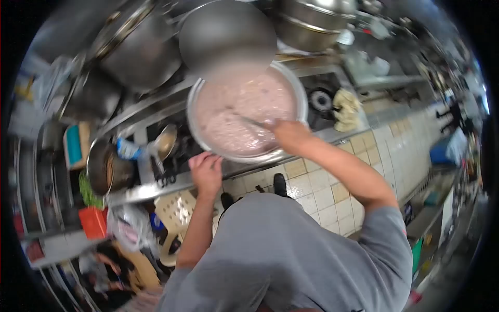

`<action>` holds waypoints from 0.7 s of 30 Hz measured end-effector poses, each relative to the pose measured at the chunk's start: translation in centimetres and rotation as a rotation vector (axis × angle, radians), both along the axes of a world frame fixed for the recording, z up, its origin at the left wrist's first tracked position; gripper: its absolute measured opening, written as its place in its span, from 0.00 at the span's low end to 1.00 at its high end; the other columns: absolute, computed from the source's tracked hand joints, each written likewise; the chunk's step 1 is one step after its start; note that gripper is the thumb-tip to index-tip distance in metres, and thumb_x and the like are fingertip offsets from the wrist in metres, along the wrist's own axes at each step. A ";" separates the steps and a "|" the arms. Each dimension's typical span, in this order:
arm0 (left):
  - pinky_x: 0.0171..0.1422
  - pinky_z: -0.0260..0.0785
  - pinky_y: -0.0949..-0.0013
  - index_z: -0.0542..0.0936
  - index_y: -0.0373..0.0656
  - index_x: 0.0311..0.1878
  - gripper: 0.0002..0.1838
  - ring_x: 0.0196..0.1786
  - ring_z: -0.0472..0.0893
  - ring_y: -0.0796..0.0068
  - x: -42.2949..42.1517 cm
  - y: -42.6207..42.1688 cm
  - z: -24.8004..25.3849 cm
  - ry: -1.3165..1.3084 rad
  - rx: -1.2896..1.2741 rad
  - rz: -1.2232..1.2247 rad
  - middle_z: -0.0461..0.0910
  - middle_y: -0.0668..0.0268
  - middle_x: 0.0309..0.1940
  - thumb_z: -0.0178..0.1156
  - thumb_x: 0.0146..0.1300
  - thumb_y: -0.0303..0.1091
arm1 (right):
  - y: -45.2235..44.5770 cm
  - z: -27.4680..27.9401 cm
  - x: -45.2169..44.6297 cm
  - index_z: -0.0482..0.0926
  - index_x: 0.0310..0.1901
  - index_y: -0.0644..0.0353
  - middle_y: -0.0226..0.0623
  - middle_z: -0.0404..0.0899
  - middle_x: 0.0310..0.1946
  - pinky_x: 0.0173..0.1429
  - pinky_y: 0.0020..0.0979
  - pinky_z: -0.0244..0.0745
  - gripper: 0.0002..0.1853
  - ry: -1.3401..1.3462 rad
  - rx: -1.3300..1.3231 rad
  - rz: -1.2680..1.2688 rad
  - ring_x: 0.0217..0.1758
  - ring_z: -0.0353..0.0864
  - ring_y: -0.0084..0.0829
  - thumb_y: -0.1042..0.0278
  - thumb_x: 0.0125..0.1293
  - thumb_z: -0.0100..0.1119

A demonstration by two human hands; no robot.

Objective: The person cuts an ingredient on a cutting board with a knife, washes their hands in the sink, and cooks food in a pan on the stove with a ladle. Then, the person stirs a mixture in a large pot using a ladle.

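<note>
A wide metal pot point(302, 99) full of thick, pinkish, lumpy liquid point(244, 99) stands on the stove in front of me. My right hand point(292, 136) is closed around the thin handle of a metal stirring utensil point(250, 121), which slants down into the liquid. Its head is sunk in the liquid, so its exact kind is hidden. At the pot's near left edge, my left hand point(206, 174) has its fingers curled at the rim, seemingly gripping it.
Large pots point(138, 57) line the back left, and a stacked steamer pot point(314, 23) stands behind. A small pan point(166, 142) sits left of the big pot. A crumpled cloth point(346, 110) lies by the right burner point(320, 100). A plastic stool point(176, 210) stands below left.
</note>
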State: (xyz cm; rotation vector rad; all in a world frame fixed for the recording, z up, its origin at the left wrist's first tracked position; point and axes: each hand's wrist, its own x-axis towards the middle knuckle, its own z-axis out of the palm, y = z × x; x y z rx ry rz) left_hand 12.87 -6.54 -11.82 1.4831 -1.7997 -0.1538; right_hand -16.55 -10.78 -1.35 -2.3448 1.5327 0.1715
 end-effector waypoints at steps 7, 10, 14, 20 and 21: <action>0.55 0.73 0.60 0.89 0.45 0.33 0.06 0.49 0.77 0.59 0.3 -0.3 0.0 0.014 0.073 0.038 0.83 0.66 0.41 0.74 0.50 0.30 | 3.5 8.6 -7.9 0.79 0.64 0.51 0.41 0.83 0.41 0.44 0.43 0.80 0.31 0.226 -0.036 0.054 0.42 0.86 0.42 0.80 0.56 0.56; 0.57 0.71 0.60 0.89 0.46 0.33 0.05 0.50 0.76 0.59 0.3 -0.3 -0.2 0.050 0.108 0.034 0.83 0.66 0.42 0.73 0.52 0.31 | 3.8 9.4 -9.1 0.81 0.60 0.52 0.40 0.83 0.41 0.44 0.42 0.81 0.28 0.234 -0.014 0.090 0.41 0.86 0.43 0.79 0.56 0.57; 0.54 0.73 0.59 0.88 0.46 0.31 0.04 0.48 0.77 0.59 0.3 -0.3 0.0 0.019 0.070 0.042 0.83 0.67 0.41 0.72 0.52 0.32 | 3.2 5.3 -9.1 0.82 0.59 0.51 0.40 0.83 0.40 0.42 0.43 0.81 0.26 0.122 -0.028 0.213 0.39 0.86 0.43 0.77 0.56 0.57; 0.52 0.72 0.58 0.86 0.53 0.29 0.02 0.48 0.76 0.61 1.1 0.5 0.1 -0.039 0.027 0.034 0.83 0.71 0.39 0.66 0.53 0.35 | 1.7 -1.7 -2.3 0.80 0.61 0.47 0.44 0.81 0.37 0.41 0.49 0.79 0.25 0.051 -0.150 0.151 0.38 0.84 0.51 0.73 0.59 0.60; 0.53 0.71 0.58 0.86 0.53 0.29 0.02 0.47 0.76 0.61 1.2 0.6 -0.4 -0.058 0.051 0.041 0.83 0.72 0.39 0.66 0.54 0.36 | 0.7 -2.1 -1.2 0.80 0.61 0.48 0.45 0.81 0.38 0.44 0.49 0.79 0.24 0.024 -0.167 0.154 0.39 0.84 0.52 0.73 0.61 0.59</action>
